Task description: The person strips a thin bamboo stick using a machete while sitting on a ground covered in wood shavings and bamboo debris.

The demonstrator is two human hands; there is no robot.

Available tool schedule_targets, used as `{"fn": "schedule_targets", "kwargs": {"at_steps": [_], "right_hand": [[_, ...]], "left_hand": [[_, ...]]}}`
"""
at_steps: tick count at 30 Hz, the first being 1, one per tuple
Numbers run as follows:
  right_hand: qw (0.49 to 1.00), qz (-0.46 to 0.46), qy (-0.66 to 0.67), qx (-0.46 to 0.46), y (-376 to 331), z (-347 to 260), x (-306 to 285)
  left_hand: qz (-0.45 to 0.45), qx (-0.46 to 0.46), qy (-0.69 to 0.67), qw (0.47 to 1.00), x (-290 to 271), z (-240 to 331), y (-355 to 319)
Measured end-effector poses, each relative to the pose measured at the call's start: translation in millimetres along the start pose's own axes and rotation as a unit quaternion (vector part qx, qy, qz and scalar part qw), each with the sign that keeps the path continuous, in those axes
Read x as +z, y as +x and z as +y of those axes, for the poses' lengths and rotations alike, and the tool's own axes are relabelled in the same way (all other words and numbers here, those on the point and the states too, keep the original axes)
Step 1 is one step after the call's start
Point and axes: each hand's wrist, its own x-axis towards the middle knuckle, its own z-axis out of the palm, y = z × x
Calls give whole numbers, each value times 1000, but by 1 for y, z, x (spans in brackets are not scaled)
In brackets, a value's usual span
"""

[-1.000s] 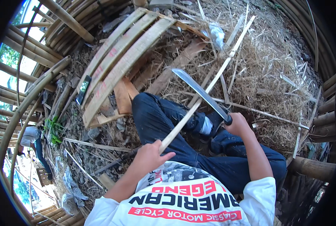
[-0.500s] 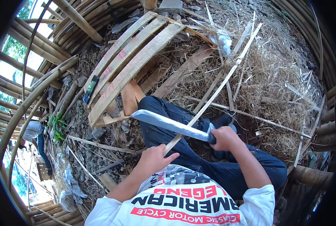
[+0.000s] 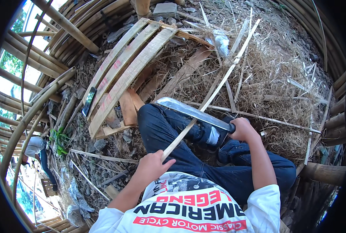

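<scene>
Left hand [image 3: 151, 167] is clamped on the near end of the bamboo strip [image 3: 215, 87] to steady it, while right hand [image 3: 241, 128] grips the machete [image 3: 192, 112], blade laid across the strip.

Your long pale bamboo strip [image 3: 215, 87] slants from beside your lap up to the upper right, over straw litter. Your broad grey steel machete blade [image 3: 192, 112] lies flat across it, tip pointing left.

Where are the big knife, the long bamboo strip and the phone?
big knife [image 3: 188, 110], head view, middle of blade
long bamboo strip [image 3: 219, 85], head view, mid-length
phone [image 3: 89, 101], head view, dark screen
</scene>
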Motion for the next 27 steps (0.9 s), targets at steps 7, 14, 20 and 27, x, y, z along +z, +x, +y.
{"fn": "schedule_targets", "kwargs": {"at_steps": [7,14,20,27], "right_hand": [[1000,18,-17,-3,-3,-3,-8],[999,10,-27,-17,-4,-6,-7],[998,44,-26,-40,-6,1,-7],[999,48,-19,2,-13,16,-15]], "left_hand": [[-6,14,1,1000,-8,-3,-7],[-8,-3,-3,1000,-13,-8,-15],[-18,-21,-7,1000,-18,-12,-17],[8,-41,-46,998,-25,-20,-17]]}}
